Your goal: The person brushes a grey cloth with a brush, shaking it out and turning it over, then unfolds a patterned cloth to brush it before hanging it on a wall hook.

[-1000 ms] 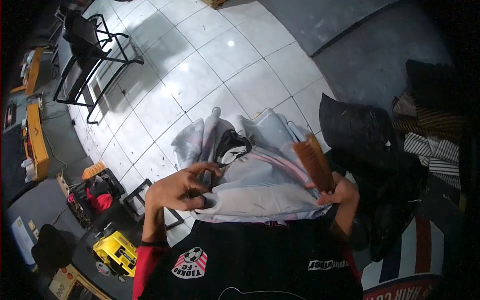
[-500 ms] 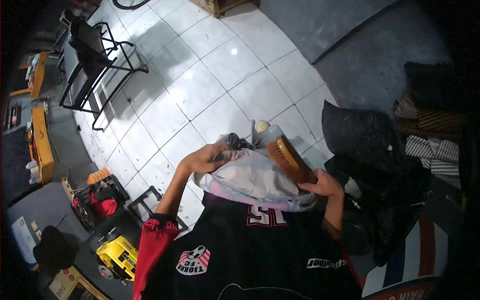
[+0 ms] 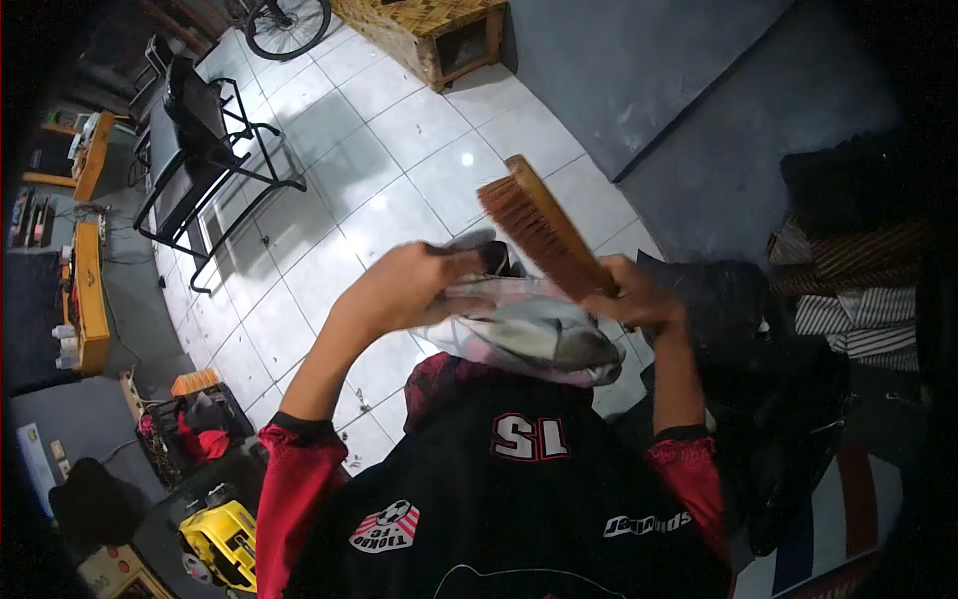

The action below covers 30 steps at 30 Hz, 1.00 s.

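Open tiled floor [image 3: 399, 150] lies ahead and to the left of the raised hands, free as far as the black metal rack [image 3: 205, 140], wicker crate [image 3: 429, 35] and bicycle wheel [image 3: 289, 22]. To the right, black bags [image 3: 738, 319] and stacked striped cloth [image 3: 858, 290] close the way. Lower left, a red-filled crate [image 3: 195, 424] and yellow machine [image 3: 220, 539] crowd the floor. The brush [image 3: 539, 230] and bundled cloth [image 3: 529, 334] fill the space between the hands.
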Tool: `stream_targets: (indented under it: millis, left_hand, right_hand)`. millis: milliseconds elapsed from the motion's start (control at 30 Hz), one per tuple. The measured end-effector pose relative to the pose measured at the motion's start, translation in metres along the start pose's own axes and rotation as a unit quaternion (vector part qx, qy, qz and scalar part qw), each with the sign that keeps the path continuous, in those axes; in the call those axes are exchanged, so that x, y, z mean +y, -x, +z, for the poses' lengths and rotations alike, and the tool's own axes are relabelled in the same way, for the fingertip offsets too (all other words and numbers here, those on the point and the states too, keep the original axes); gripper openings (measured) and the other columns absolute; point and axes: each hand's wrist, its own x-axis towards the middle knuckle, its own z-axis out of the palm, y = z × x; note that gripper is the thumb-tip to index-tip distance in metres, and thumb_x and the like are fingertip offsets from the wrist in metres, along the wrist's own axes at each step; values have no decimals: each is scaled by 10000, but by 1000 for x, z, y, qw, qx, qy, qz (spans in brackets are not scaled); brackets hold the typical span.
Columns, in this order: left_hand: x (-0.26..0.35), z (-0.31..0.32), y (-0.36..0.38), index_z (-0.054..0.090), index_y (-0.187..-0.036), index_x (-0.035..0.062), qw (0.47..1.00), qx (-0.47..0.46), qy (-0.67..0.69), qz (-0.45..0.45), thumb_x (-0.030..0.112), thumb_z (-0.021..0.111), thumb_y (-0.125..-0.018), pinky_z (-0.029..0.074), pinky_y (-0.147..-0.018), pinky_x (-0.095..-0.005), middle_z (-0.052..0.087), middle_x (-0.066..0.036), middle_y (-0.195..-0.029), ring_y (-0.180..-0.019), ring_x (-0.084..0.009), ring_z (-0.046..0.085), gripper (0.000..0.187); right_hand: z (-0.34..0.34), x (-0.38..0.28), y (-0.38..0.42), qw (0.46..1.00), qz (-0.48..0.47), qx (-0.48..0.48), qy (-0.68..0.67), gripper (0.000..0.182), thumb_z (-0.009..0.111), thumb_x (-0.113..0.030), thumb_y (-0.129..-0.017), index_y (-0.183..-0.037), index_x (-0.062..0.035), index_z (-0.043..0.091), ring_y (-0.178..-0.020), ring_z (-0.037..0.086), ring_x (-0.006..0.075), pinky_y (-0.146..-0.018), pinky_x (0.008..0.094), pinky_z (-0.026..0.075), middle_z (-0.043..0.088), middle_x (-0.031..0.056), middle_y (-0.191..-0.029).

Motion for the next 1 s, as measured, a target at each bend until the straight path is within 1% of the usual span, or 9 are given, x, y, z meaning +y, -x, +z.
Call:
stream_targets:
  millis: [133,233,400,467,533,600,700,833,1000]
  left_hand:
    - [-13,26,22,612,-819,63,946,-249,-117,-170,307,633,-697,495,-633,-365,610,-142,-711,-689,-286,610,274]
    - [-28,35,37,617,-785,67,936,-200,-138,-256,159,563,-692,484,-685,-360,604,-137,-727,-706,-285,599,142]
    - [-96,81,86,587,-958,63,990,-109,-18,92,10,527,-651,459,-691,-347,582,-156,-823,-736,-299,549,317]
    - [-112,118,109,494,-1147,81,909,-327,226,-126,326,632,-737,398,-837,-372,532,-156,-1100,-990,-326,496,497]
    - [-90,116,113,477,-1167,93,914,-299,192,-196,442,620,-726,379,-874,-377,521,-159,-1123,-1031,-310,486,580]
    - [-131,146,115,545,-1075,59,976,-177,123,-38,306,679,-646,454,-752,-372,611,-162,-895,-856,-307,580,513]
    - [-149,117,72,621,-815,87,960,-97,-125,-231,144,550,-684,486,-604,-391,603,-154,-747,-707,-310,596,159]
    - [-169,48,18,589,-901,50,917,232,-164,-281,169,533,-736,440,-572,-435,580,-186,-741,-673,-366,565,211]
    - [-24,-83,19,511,-1063,-6,785,588,-169,-96,-10,606,-591,450,-769,-337,552,-144,-1067,-933,-262,548,482]
  right_hand:
    - [-22,-18,13,993,21,-102,61,349,646,-309,-742,-821,19,558,-587,536,140,-537,302,441,571,71,-653]
    - [-15,-5,11,939,129,-311,75,393,623,-391,-749,-785,-4,568,-555,519,129,-494,283,422,560,47,-640]
    - [22,63,42,886,282,-366,41,417,637,-427,-726,-831,-31,563,-530,525,120,-469,267,424,564,9,-642]
    - [42,96,68,947,136,-266,117,539,721,-411,-629,-926,-3,529,-591,502,127,-504,266,407,541,-1,-675]
    - [53,116,70,968,70,-241,23,492,717,-299,-643,-978,1,516,-599,513,113,-496,257,406,548,-5,-692]
    - [43,106,58,931,224,-288,-32,446,695,-210,-662,-1011,3,517,-612,525,99,-498,256,411,558,-3,-706]
    - [26,95,23,917,380,-108,53,343,633,-203,-664,-948,-27,552,-698,575,233,-638,400,443,586,88,-734]
    - [-16,140,-34,842,23,412,348,263,567,-139,-694,-916,2,560,-799,557,367,-700,422,435,569,215,-785]
    - [-85,13,-2,714,-188,648,187,308,575,-148,-703,-943,40,529,-823,565,292,-683,368,452,557,209,-909]
